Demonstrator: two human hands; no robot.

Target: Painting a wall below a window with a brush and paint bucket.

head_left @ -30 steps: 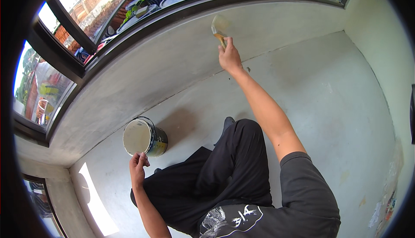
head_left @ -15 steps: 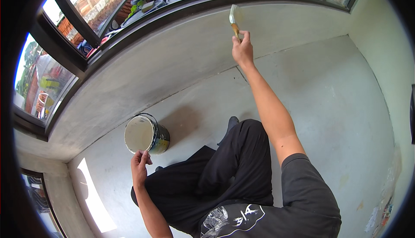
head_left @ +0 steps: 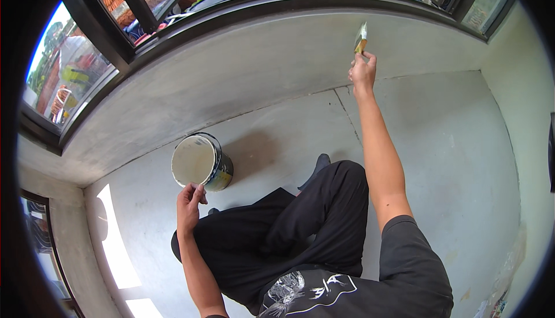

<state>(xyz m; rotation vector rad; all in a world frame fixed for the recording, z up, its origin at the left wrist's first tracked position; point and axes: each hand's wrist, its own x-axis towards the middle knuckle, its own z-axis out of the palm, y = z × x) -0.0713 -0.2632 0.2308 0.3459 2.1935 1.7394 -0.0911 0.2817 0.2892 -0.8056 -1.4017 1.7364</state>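
My right hand (head_left: 362, 71) reaches far forward and grips a paintbrush (head_left: 361, 36) with a yellow handle, its bristles pressed against the grey low wall (head_left: 260, 69) under the window. My left hand (head_left: 189, 202) rests by my bent knee, fingers loosely apart, its fingertips touching the near rim of an open paint can (head_left: 201, 162) filled with pale paint. I sit on the floor in black trousers, legs folded.
A dark-framed window (head_left: 243, 0) runs along the top of the low wall, with plants and roofs outside. The pale concrete floor (head_left: 451, 162) has a thin crack. A side wall rises at right. A sunlit patch (head_left: 115, 237) lies at lower left.
My right hand has carried the brush rightward and upward along the wall. The view has shifted, so the paint can and left hand sit closer together.
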